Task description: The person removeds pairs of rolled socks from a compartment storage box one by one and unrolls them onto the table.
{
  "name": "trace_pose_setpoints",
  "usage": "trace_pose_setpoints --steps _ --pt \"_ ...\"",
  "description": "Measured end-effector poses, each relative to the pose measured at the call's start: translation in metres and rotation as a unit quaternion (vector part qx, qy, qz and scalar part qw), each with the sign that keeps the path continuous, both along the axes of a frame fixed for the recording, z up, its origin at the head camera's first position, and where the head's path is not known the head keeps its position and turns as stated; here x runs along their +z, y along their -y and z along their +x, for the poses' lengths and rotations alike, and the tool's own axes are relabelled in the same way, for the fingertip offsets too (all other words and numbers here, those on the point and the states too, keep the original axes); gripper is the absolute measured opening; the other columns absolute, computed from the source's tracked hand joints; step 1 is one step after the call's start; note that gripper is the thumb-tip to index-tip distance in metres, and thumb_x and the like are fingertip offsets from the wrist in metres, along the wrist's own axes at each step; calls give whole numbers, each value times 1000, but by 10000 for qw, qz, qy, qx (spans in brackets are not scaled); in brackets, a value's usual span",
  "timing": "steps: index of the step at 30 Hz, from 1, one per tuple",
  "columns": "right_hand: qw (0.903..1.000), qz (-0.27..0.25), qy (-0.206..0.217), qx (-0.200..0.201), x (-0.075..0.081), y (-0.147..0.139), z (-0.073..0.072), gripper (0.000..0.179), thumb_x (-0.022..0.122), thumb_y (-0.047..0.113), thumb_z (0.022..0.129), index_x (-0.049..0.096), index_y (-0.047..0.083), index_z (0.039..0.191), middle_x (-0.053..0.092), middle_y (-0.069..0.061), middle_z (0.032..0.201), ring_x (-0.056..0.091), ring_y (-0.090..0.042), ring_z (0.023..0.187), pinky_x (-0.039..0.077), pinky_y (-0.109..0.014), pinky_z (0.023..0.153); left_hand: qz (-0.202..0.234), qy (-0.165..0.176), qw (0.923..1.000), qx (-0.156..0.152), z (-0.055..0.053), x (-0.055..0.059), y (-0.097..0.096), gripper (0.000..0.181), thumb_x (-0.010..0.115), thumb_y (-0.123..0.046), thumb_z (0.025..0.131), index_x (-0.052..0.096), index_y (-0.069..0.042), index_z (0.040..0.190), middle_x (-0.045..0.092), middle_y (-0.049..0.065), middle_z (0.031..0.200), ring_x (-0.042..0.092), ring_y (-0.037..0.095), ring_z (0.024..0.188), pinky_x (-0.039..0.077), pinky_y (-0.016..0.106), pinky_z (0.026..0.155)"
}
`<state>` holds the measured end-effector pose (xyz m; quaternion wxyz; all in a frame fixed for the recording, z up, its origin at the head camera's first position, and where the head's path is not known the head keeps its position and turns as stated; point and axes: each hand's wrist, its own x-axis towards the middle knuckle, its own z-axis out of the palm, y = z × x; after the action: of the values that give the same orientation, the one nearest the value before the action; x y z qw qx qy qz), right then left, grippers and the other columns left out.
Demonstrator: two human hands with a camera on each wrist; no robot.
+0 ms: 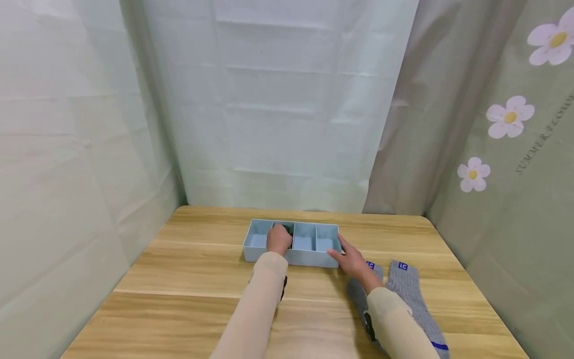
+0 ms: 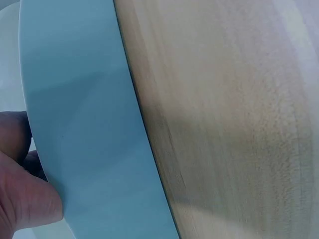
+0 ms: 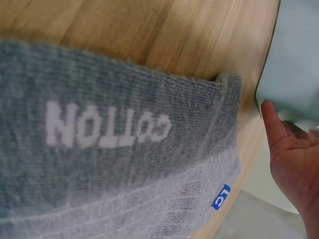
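Observation:
A light-blue divided storage box (image 1: pixel 314 258) stands on the table, with a row of compartments open at the top. My left hand (image 1: pixel 279 240) reaches into its second compartment from the left, where a dark item (image 1: pixel 289 229) shows in part. Its fingertips are hidden, so whether they hold that item cannot be told. In the left wrist view the thumb (image 2: pixel 37 201) lies against the box rim. My right hand (image 1: pixel 353 260) straddles the box's front right corner, thumb on the front and straight fingers along the right end. In the right wrist view one straight digit touches the corner.
Two grey ribbed socks (image 1: pixel 410 286) with blue labels lie flat at the right, one partly under my right forearm. COTTON is knitted into one sock (image 3: pixel 109 124). The wooden table (image 1: pixel 179 279) is enclosed by hanging cloth (image 1: pixel 278 109) at the back and sides.

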<state>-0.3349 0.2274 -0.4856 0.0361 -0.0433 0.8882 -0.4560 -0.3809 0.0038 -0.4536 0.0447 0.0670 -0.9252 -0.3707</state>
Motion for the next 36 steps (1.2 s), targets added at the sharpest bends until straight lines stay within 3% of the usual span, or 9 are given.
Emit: trace_pose_setpoints --steps 5,11,13,19,25,31,36 --pt "10000 -62 -17 46 0 4 3 81 57 47 98 17 12 160 22 -20 161 29 -43 143 27 -57 113 -208 132 9996 100 2 0 2 26 53 5 93 60 1 68 53 15 65 44 24 56 36 35 50" --pt "10000 -51 -23 32 1 6 4 81 56 49 98 16 13 160 22 -20 160 30 -43 142 28 -58 112 -194 -197 9994 217 1 -7 4 13 58 4 90 66 3 80 59 16 71 52 27 61 43 38 53" --pt "10000 -9 -25 24 0 5 4 81 55 48 99 16 13 160 22 -20 161 30 -43 142 28 -57 112 -111 -356 9991 224 0 -9 4 7 62 3 88 68 5 89 63 19 80 57 30 69 48 42 59" --pt "10000 -71 2 15 1 2 3 79 55 43 100 15 12 160 21 -21 160 28 -43 143 28 -56 113 463 -848 9952 159 -2 -11 7 35 71 -5 87 65 7 120 66 26 114 63 42 104 51 52 89" --pt "9999 -25 -135 21 3 0 2 75 57 35 102 16 7 159 23 -25 158 26 -44 143 26 -57 113 1133 -887 9896 -70 2 -5 10 48 70 -18 91 59 7 131 62 27 125 58 44 114 49 53 94" --pt "10000 -12 -64 5 1 0 1 73 56 32 103 16 8 159 22 -23 159 26 -44 143 25 -57 114 1051 -827 9904 -338 4 -7 11 59 77 -15 87 53 7 136 58 28 130 55 44 119 46 54 98" --pt "9999 111 -65 34 2 1 3 74 55 35 103 15 7 159 22 -24 159 25 -45 143 24 -57 114 860 -913 9911 -446 3 -10 12 52 70 -11 91 52 6 138 57 28 132 54 44 121 45 52 101"
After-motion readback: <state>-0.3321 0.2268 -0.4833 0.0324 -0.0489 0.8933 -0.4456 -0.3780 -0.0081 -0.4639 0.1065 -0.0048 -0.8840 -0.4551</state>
